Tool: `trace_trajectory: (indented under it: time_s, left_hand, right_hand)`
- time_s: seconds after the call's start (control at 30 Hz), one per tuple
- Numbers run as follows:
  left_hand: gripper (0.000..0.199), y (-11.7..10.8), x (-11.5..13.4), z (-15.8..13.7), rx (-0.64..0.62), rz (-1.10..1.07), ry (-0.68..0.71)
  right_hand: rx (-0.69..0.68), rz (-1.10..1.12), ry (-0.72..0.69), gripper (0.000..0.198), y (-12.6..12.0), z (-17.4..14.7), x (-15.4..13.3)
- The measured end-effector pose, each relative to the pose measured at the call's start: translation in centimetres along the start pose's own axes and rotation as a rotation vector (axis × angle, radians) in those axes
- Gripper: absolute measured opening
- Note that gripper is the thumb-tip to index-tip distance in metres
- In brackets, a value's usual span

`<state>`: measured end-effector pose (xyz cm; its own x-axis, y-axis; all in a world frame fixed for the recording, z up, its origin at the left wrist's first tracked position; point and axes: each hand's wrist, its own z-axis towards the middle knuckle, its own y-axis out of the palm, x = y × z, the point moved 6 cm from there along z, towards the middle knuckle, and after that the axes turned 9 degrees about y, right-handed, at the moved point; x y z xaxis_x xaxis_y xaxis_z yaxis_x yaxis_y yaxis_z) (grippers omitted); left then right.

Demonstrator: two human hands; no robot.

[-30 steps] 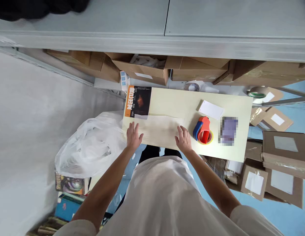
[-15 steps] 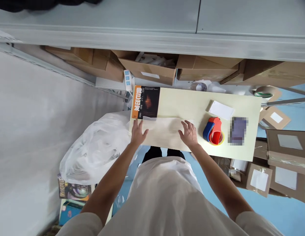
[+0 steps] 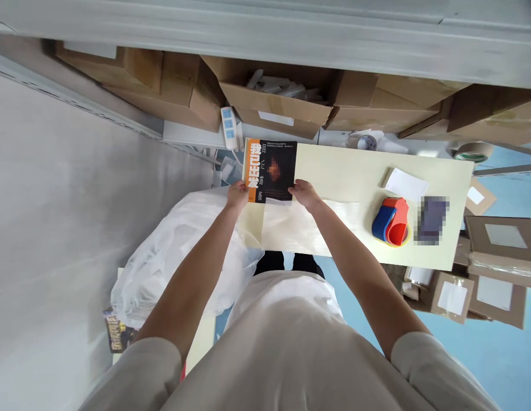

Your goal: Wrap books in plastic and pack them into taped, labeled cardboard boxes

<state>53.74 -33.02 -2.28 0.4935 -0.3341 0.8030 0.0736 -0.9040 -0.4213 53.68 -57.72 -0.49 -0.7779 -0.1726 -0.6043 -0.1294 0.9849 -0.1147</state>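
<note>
A book (image 3: 279,171) with a black and orange cover is between my two hands, at the left end of the pale table (image 3: 334,165). My left hand (image 3: 237,195) is closed on its left edge near the lower corner. On the opposite edge, my right hand (image 3: 305,193) grips it with the thumb on the cover. Below the book lies a thin, whitish plastic bag (image 3: 286,228), flat on the table; my right forearm passes over part of it.
On the table's right are a red and blue tape dispenser (image 3: 391,221), a white stack of labels (image 3: 406,184) and a blurred dark item (image 3: 431,220). Cardboard boxes (image 3: 274,108) line the shelf behind. A large translucent bag (image 3: 175,245) bulges at left, beside a power strip (image 3: 229,128).
Both hands have left the plastic bag and moved up to the book, taking hold of its sides. The book has been turned around, so its title now reads upright. The view has shifted slightly.
</note>
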Motion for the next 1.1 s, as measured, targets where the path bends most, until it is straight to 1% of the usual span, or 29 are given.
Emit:
trace_trajectory:
  time_s: [0.1, 0.2, 0.27, 0.37, 0.43, 0.53, 0.63, 0.7, 0.77, 0.83, 0.93, 1.0, 1.1]
  left_hand:
    - [0.032, 0.6, -0.2, 0.7, -0.052, -0.074, -0.005]
    - [0.034, 0.8, 0.7, 1.3, -0.095, -0.186, 0.038]
    - [0.037, 0.7, 1.8, 1.4, -0.119, -0.298, 0.077]
    - [0.040, 0.0, 3.6, 1.1, -0.129, -0.418, 0.120]
    - [0.040, -0.5, 5.0, 0.5, -0.135, -0.444, 0.158]
    - [0.043, -0.8, 7.0, -0.7, -0.207, -0.427, 0.213]
    - [0.048, -0.3, 8.6, -2.4, -0.285, -0.383, 0.240]
    - [0.051, 0.5, 9.3, -3.7, -0.323, -0.360, 0.247]
    - [0.052, 1.8, 9.4, -5.4, -0.362, -0.344, 0.228]
    - [0.051, 3.6, 9.1, -7.4, -0.397, -0.324, 0.201]
    - [0.042, 6.7, 8.0, -10.7, -0.424, -0.210, 0.195]
    - [0.033, 8.7, 6.8, -12.7, -0.442, -0.081, 0.206]
    - [0.026, 11.7, 4.9, -15.2, -0.484, 0.017, 0.211]
  right_hand:
    - [-0.003, 0.133, 0.019, 0.011, 0.2, 0.4, 0.0]
    - [-0.039, 0.229, -0.009, 0.009, 0.2, 1.0, -0.5]
    - [-0.082, 0.318, -0.076, 0.018, 0.2, 1.2, -1.1]
    - [-0.139, 0.446, -0.202, 0.039, -0.2, 1.2, -2.2]
    - [-0.149, 0.473, -0.265, 0.049, -0.7, 0.9, -2.8]
    - [-0.164, 0.481, -0.359, 0.056, -2.0, -0.3, -3.7]
    - [-0.181, 0.418, -0.442, 0.056, -3.9, -2.5, -4.3]
    - [-0.162, 0.365, -0.447, 0.055, -5.4, -4.1, -3.8]
    - [-0.112, 0.335, -0.424, 0.052, -7.2, -5.7, -2.5]
    - [-0.030, 0.314, -0.406, 0.047, -9.1, -7.3, -0.3]
    - [0.108, 0.266, -0.366, 0.040, -11.8, -9.2, 4.2]
    - [0.188, 0.217, -0.308, 0.036, -13.3, -10.1, 7.8]
    - [0.281, 0.151, -0.225, 0.031, -15.2, -10.9, 12.5]
